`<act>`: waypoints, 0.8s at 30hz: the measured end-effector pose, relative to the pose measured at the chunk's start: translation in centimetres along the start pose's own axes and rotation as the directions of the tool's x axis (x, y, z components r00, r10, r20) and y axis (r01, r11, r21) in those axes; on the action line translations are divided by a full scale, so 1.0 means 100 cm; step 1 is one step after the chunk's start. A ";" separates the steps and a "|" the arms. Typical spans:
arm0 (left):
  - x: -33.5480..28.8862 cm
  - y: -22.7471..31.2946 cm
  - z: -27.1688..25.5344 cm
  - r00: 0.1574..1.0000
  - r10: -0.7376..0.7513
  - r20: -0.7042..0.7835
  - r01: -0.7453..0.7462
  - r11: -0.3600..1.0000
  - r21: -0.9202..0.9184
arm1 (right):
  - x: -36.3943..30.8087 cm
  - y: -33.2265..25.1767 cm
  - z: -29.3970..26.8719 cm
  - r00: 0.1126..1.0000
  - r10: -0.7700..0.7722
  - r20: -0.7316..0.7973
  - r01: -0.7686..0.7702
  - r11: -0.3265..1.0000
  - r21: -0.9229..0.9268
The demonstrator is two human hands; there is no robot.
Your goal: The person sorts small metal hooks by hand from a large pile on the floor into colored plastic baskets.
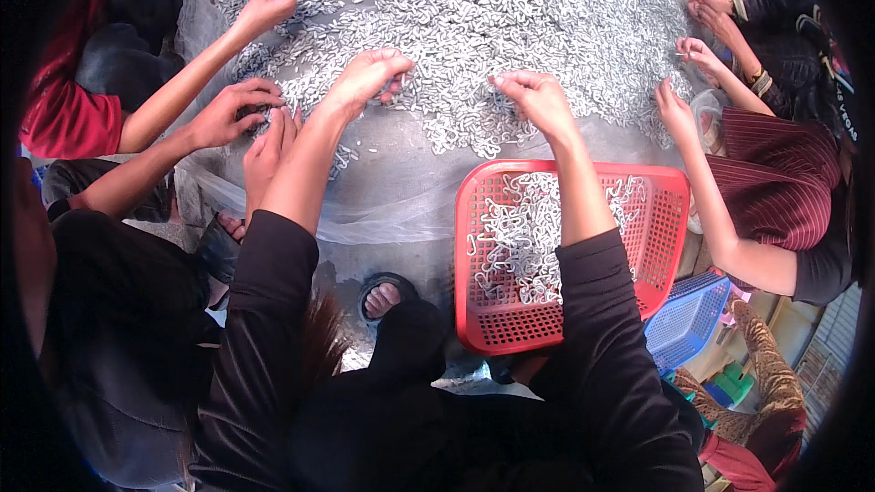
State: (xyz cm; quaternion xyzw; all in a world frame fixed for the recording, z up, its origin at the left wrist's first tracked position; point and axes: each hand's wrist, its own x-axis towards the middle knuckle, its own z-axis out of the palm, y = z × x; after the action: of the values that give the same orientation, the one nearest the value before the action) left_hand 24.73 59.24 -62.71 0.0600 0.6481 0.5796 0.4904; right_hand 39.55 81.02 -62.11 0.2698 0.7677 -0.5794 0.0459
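A broad heap of pale, thin, curled things that look like silkworms (492,14) covers the surface in front of me. At the heap's near edge, left of the middle, my left hand (369,77) is closed, its fingers curled inward over the pile. My right hand (540,98) is farther right, thumb and forefinger pinched together just above the heap. Whatever either hand holds is too small or hidden to make out. Below my right forearm a red perforated basket (463,255) contains many more of the silkworms, partly covered by my sleeve.
Co-workers' hands reach in from the left (273,2) and from the right (674,114). Another person's hand (269,153) is close beside my left forearm. Sheer white netting (365,219) hangs along the near edge. A blue basket (688,314) stands behind the red one.
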 end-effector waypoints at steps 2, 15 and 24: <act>-0.005 -0.003 0.013 0.999 0.014 0.032 -0.007 0.980 -0.199 | -0.006 -0.005 -0.013 0.988 0.068 0.141 -0.102 0.962 0.254; 0.014 -0.042 0.074 0.782 0.623 0.034 -0.352 0.396 0.848 | -0.002 -0.020 -0.004 0.969 -0.132 0.210 -0.136 0.425 0.895; -0.004 0.004 0.063 0.999 0.034 0.017 -0.037 0.980 0.197 | -0.045 -0.035 -0.057 0.886 0.096 0.454 -0.186 0.969 0.160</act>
State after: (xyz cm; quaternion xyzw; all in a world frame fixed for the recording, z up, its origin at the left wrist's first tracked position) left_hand 29.14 63.50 -61.18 0.1240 0.6978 0.5205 0.4761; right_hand 43.13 83.91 -55.50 0.1894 0.6536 -0.6943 0.2344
